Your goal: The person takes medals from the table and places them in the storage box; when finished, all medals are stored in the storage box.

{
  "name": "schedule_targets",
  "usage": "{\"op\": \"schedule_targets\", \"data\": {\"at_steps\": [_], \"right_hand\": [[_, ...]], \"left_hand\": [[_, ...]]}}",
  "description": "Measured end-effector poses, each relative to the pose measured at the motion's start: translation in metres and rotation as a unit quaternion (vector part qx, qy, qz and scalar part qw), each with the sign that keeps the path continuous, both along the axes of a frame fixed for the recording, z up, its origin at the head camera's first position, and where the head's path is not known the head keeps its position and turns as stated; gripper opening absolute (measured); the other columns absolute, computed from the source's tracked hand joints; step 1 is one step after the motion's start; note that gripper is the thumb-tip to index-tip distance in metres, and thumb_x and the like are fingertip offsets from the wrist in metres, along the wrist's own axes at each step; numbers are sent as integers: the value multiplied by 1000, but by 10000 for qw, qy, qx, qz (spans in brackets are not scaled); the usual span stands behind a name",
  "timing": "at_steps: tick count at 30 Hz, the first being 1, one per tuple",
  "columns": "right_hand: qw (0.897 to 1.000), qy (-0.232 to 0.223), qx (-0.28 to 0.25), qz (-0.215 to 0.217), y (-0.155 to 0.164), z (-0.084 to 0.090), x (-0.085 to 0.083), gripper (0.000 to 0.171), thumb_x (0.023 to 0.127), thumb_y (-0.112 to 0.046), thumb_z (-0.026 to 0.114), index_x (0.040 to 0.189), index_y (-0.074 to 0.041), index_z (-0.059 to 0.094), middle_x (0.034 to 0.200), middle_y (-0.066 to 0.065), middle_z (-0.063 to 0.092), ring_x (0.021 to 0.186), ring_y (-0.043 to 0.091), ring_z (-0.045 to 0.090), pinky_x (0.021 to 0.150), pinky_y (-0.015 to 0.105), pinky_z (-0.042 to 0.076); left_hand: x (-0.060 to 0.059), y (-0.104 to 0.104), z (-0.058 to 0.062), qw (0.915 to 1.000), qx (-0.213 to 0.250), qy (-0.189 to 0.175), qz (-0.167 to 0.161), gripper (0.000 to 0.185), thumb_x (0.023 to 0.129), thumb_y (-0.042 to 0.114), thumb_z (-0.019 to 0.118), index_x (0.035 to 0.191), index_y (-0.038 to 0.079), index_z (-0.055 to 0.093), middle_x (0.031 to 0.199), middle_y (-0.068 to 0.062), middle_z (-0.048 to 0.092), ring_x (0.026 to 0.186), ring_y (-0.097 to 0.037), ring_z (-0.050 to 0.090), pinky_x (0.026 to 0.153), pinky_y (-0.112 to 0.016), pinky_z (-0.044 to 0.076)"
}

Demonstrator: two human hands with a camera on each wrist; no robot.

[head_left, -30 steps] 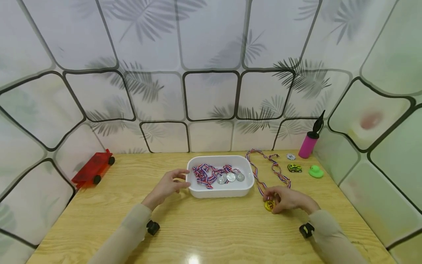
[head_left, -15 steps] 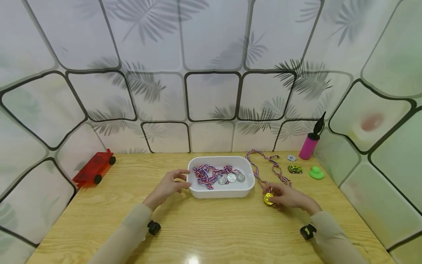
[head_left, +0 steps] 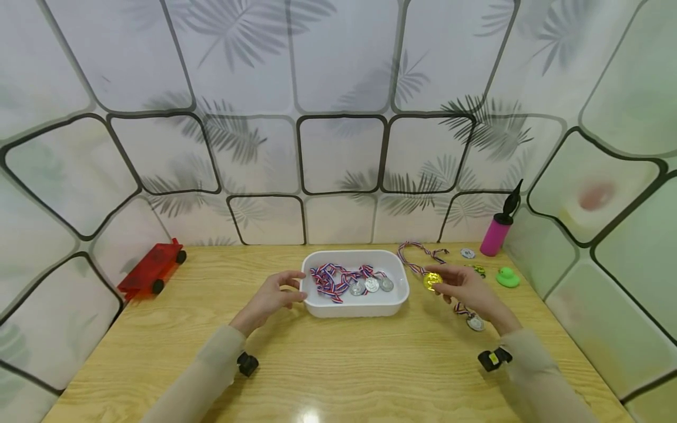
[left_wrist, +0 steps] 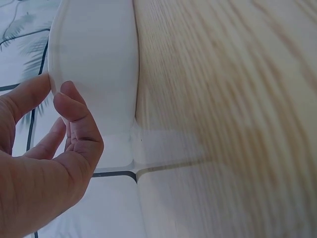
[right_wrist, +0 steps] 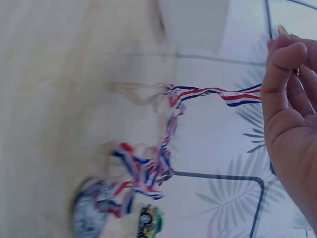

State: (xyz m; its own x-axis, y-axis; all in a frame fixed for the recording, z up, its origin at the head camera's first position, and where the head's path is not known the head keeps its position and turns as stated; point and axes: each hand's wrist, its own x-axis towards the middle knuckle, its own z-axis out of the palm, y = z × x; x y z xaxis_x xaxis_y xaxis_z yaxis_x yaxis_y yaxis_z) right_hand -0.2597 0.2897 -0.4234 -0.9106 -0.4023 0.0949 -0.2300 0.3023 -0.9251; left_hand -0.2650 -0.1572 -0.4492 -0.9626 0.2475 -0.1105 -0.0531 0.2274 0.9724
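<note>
You have three silver medals (head_left: 371,285) in the white tray (head_left: 353,308) and one gold medal (head_left: 431,280), pinched in your right hand (head_left: 465,286) fingers just beside the tray's right end, ribbon (head_left: 418,254) trailing to the table (head_left: 338,364). Your left hand (head_left: 270,296) rests relaxed, fingers (left_wrist: 74,111) touching the tray's left end.

Looks like a staged recording booth — leaf-print panel walls (head_left: 338,70) enclosing a wooden table (head_left: 338,364), toys beyond the right hand (head_left: 465,291).
</note>
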Motion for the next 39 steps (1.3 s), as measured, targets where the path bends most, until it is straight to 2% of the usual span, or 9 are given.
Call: {"op": "schedule_targets", "data": {"at_steps": [5,9,12,18,23,26,33,35,39], "right_hand": [[9980,235,-574,79,-2,14,-6,40,95,-7,62,134,-15,59,111,-12,68,76,6,62,57,22,50],[9912,715,-1079,279,-3,29,-14,42,94,3,59,134,-8,58,116,-13,68,73,5,62,54,21,49],[9868,1127,-1152,183,-4,41,-20,42,93,4,61,134,-4,58,117,-11,69,77,5,65,56,22,51],[9898,1269,-625,-188,-6,65,-31,50,92,-3,66,140,-4,53,121,-16,66,100,1,65,73,21,56],[9915,1242,-122,-362,-13,81,-38,58,90,-9,70,144,-4,48,125,-16,63,100,-1,65,76,21,57],[9902,1342,-123,-361,-20,92,-40,57,89,-7,71,142,-1,49,123,-17,64,100,-1,65,78,19,55],[9883,1372,395,-539,-31,110,-45,54,88,-17,74,139,-11,56,133,1,63,122,8,58,97,15,46],[9859,1483,567,-527,-34,113,-47,53,88,-19,74,138,-12,56,136,6,60,130,15,53,103,17,42],[9837,1647,601,-408,-40,117,-52,52,88,-18,74,137,-11,57,136,9,61,137,24,46,112,36,38]], "left_hand": [[0,0,0,10000,-23,25,-4,55,86,3,71,136,-4,51,116,-25,56,77,-12,61,64,-26,50],[-1,1,1,10000,-17,-56,70,55,85,3,72,135,-2,53,117,-24,57,78,-13,62,65,-27,50],[-1,1,1,9999,-40,-72,96,54,85,3,73,135,-1,53,118,-24,56,78,-13,62,66,-27,50],[0,1,2,9999,-65,-41,71,54,85,3,72,135,-1,54,117,-24,57,78,-13,62,66,-28,50],[0,0,2,10000,-17,10,15,54,85,3,72,135,-2,53,117,-26,56,77,-13,61,64,-27,50],[-1,-1,1,10000,-37,7,24,54,85,4,73,135,-3,53,117,-26,55,78,-13,62,65,-27,51],[0,-1,1,10000,-42,-47,65,54,85,4,73,135,-2,54,118,-25,55,79,-13,62,66,-28,51],[0,-1,1,10000,-21,-57,65,54,85,4,73,135,-2,54,118,-25,55,79,-14,61,66,-28,51],[-1,-1,0,10000,3,-46,46,54,85,4,73,135,-2,53,117,-24,56,78,-13,61,65,-27,50]]}}
